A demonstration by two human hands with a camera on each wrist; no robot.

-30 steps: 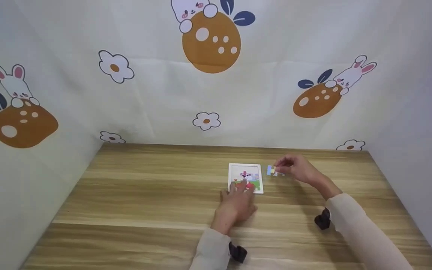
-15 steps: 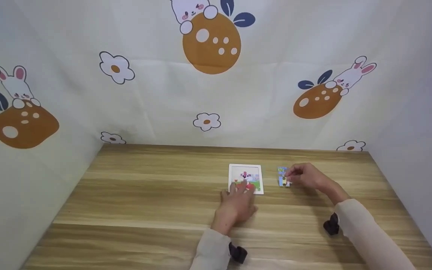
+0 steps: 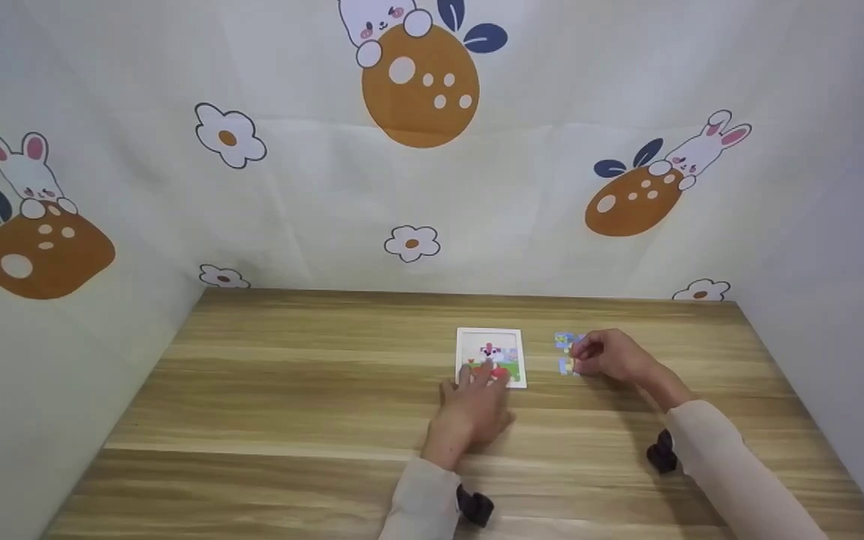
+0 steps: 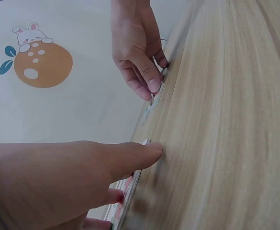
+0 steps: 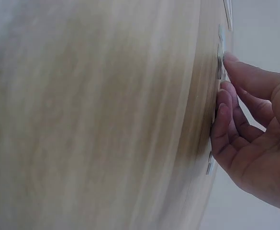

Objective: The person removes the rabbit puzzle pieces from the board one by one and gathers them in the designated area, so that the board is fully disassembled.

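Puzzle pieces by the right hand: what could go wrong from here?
The loose pieces lie close to the right hand's fingertips, so it might nudge a neighbour aside or lift two together. The left hand lies over the lower part of the puzzle frame; any slip could shift it.

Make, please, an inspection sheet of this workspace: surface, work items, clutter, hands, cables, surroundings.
Surface: brown wood-grain tabletop.
Job's things: white rectangular puzzle frame, partly filled; flat, mostly blue puzzle pieces on the tabletop, right of the frame.
Clutter: nothing seen.
Hands: left hand rests on the frame's lower part; right hand touches the pieces, whether it grips one is unclear.
Cables: nothing seen.
Surroundings: cream backdrop printed with cartoons; pale long sleeves; black wrist attachments.
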